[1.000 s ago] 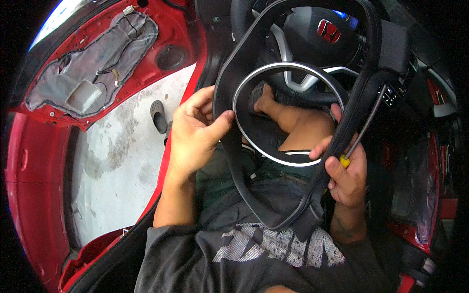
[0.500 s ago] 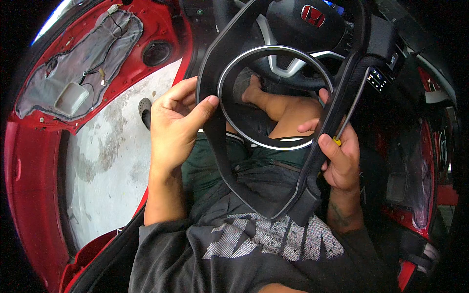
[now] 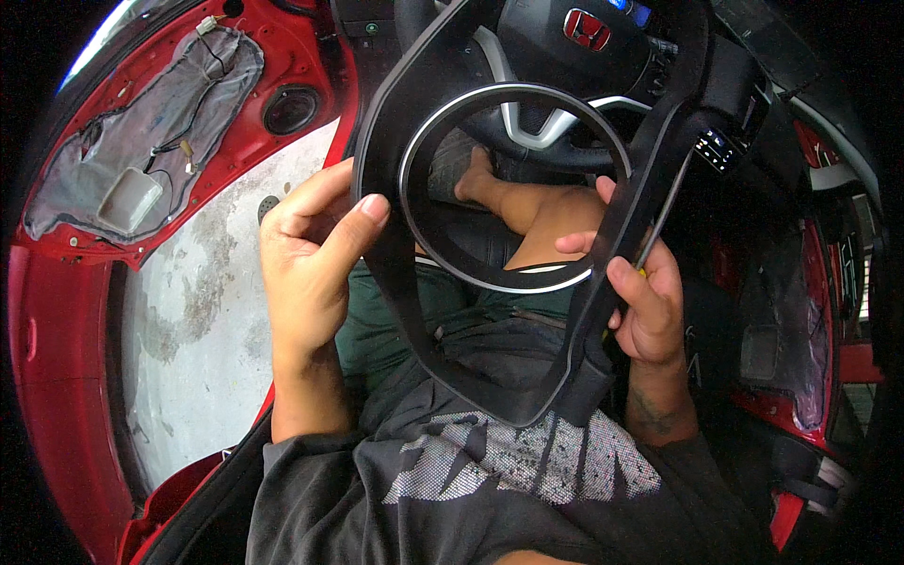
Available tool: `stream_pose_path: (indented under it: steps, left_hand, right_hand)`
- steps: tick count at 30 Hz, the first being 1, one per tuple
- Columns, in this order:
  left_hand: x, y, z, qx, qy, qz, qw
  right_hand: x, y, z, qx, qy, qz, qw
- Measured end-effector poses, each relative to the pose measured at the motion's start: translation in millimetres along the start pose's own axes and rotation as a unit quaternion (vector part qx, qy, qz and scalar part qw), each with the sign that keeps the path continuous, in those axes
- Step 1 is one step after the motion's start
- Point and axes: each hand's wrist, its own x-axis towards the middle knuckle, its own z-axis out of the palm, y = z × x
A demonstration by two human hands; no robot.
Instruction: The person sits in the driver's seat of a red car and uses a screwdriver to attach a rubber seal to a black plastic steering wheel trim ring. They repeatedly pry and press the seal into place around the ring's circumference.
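Observation:
Raised over my lap is a black plastic car trim panel (image 3: 384,151) with a round, silver-edged opening. My left hand (image 3: 315,250) pinches its left rim, thumb on the near face and fingers partly hidden behind. Along the opposite side, my right hand (image 3: 650,301) grips the panel, with some fingertips showing through the opening. That same hand also holds a screwdriver (image 3: 666,212), its thin metal shaft pointing up and away, with a bit of yellow handle visible. Most of the handle is hidden by my fingers and the panel.
Beyond the panel is the steering wheel (image 3: 527,52), partly seen through the opening. A red car door (image 3: 311,71) without its inner lining stands open at left, showing a speaker (image 3: 292,110) and loose wires. A dark shoe (image 3: 267,205) is on the floor outside.
The view has shifted slightly. The panel has tilted a little, its face turning more toward me, and both hands keep their hold on it.

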Motion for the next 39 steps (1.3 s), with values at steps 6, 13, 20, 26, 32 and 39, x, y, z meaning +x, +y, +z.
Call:
stream_pose_path:
  steps: [6, 13, 20, 26, 32, 39]
  left_hand:
    - [-6, 4, -9, 0.005, -0.018, 0.032, 0.999]
    - [-8, 5, -6, 0.004, -0.013, 0.042, 0.999]
    - [-11, 4, -12, -0.005, -0.020, 0.030, 0.999]
    - [-14, 2, -14, -0.118, -0.073, 0.059, 0.989]
    - [-16, 1, -18, -0.123, -0.087, 0.063, 0.987]
    - [-16, 6, -12, -0.109, -0.079, 0.072, 0.988]
  right_hand:
    - [-1, 1, -2, 0.015, -0.008, -0.001, 1.000]
    - [-2, 1, -5, 0.014, -0.014, 0.001, 1.000]
    - [-4, 5, -5, 0.020, -0.009, 0.008, 1.000]
    - [-4, 9, -2, 0.041, 0.002, 0.010, 0.999]
    - [-5, 7, -4, 0.063, -0.016, 0.015, 0.998]
    - [-6, 8, -1, 0.068, -0.011, 0.008, 0.998]
